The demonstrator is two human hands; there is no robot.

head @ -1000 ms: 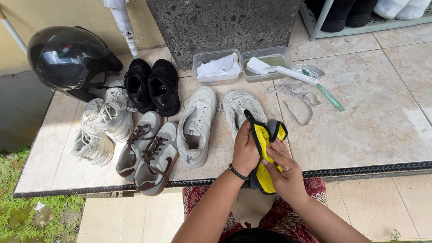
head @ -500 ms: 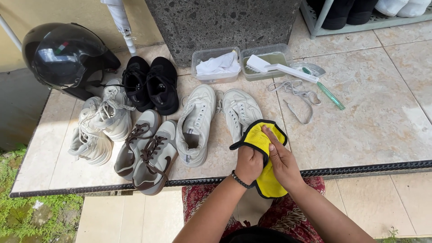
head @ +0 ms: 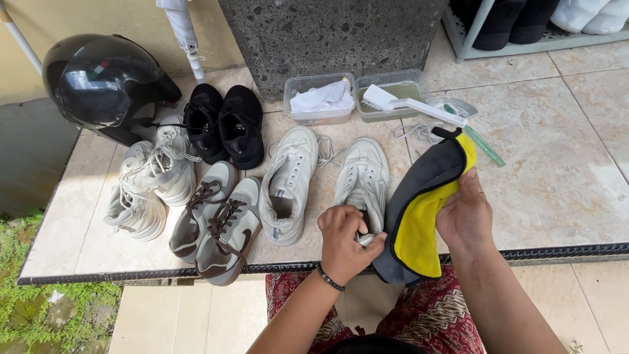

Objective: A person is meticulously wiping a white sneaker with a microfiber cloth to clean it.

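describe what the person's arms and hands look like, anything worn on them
Both forearms are bare, with no sleeves in view. The left hand has a thin dark bracelet around its wrist. The right hand wears nothing visible: no glove, watch or ring can be made out. The fingers are bare too.

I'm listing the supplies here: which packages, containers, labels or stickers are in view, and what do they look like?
Clear plastic tub: behind the white sneakers, rectangular, holds white cloth.
Second clear tub: right of the first, greenish liquid inside, white brush across it.
Small sticker: on the black helmet's visor, green, white and red.
No screens or signs.
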